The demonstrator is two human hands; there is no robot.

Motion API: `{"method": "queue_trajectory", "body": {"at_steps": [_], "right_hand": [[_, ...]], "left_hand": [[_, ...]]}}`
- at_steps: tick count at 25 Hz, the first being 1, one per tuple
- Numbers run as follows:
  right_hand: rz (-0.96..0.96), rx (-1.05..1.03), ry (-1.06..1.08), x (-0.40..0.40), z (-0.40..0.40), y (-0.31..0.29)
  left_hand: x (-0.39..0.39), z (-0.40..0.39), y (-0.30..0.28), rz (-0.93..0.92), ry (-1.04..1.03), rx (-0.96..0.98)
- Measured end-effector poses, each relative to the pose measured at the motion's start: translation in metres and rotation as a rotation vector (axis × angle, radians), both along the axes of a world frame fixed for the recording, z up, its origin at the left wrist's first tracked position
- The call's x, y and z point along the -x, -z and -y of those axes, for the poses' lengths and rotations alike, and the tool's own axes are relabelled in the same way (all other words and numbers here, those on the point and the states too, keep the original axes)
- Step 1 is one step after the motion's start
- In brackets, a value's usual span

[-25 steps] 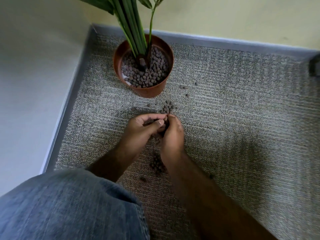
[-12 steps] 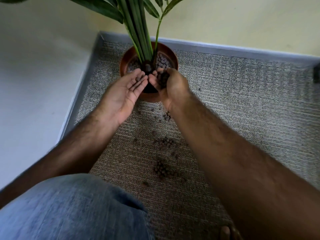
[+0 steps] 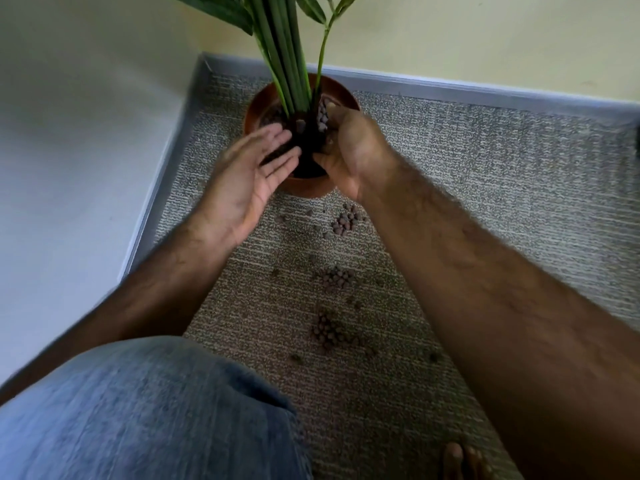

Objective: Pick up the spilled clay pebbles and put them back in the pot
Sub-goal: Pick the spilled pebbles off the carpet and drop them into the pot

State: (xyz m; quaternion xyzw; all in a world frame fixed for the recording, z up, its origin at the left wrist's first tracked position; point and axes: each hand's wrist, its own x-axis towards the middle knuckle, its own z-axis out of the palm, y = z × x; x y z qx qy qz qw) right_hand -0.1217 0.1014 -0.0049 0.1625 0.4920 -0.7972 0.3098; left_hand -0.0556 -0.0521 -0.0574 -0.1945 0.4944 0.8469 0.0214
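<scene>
A terracotta-coloured pot [image 3: 308,189] with green plant stems [image 3: 284,57] stands on the carpet in the room's corner. My right hand [image 3: 353,147] is over the pot's right side, turned on its side and cupped round clay pebbles [image 3: 323,116] that show between thumb and fingers. My left hand [image 3: 249,181] is at the pot's near left rim, fingers straight, palm facing right, holding nothing. Spilled clay pebbles lie on the carpet in three clusters: one just below the pot [image 3: 344,223], one further toward me [image 3: 336,279] and one nearest me [image 3: 325,333], with single pebbles scattered around.
Walls with a grey skirting board [image 3: 485,95] close the corner behind and to the left of the pot. My knee in blue jeans [image 3: 138,410] fills the lower left. Bare toes [image 3: 460,462] show at the bottom edge. Grey patterned carpet [image 3: 502,188] stretches to the right.
Both hands rose from the carpet, where they gathered pebbles, to the pot. Since half a second ago the right hand has tipped over further above the pot and the left palm has opened away.
</scene>
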Motion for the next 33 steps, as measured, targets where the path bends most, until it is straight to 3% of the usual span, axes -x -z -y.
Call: {"method": "queue_trajectory", "body": {"at_steps": [4, 6, 9, 14, 17, 21, 27, 33], "right_hand": [[-0.385, -0.347, 0.053, -0.030, -0.022, 0.027], [-0.523, -0.517, -0.020, -0.057, -0.039, 0.054], [-0.574, -0.729, -0.332, -0.103, -0.059, 0.101], [-0.755, -1.037, -0.986, -0.168, -0.083, 0.160], [-0.935, -1.061, -1.104, -0.187, -0.079, 0.166], [-0.965, -1.155, -1.320, -0.204, -0.070, 0.169], [-0.998, -1.149, -1.331, -0.213, -0.065, 0.174], [-1.152, -1.037, -1.397, -0.204, -0.070, 0.178]], "left_hand": [[-0.058, -0.009, 0.040, 0.049, 0.197, 0.404], [-0.091, -0.020, 0.063, 0.128, 0.366, 0.556], [-0.129, -0.022, 0.095, 0.177, 0.619, 0.771], [-0.162, -0.008, 0.119, 0.100, 1.035, 1.117], [-0.170, -0.003, 0.122, 0.084, 1.195, 1.165], [-0.178, -0.014, 0.126, 0.014, 1.359, 1.269], [-0.180, -0.024, 0.126, -0.148, 1.523, 1.320], [-0.163, -0.006, 0.116, -0.166, 1.250, 1.262]]}}
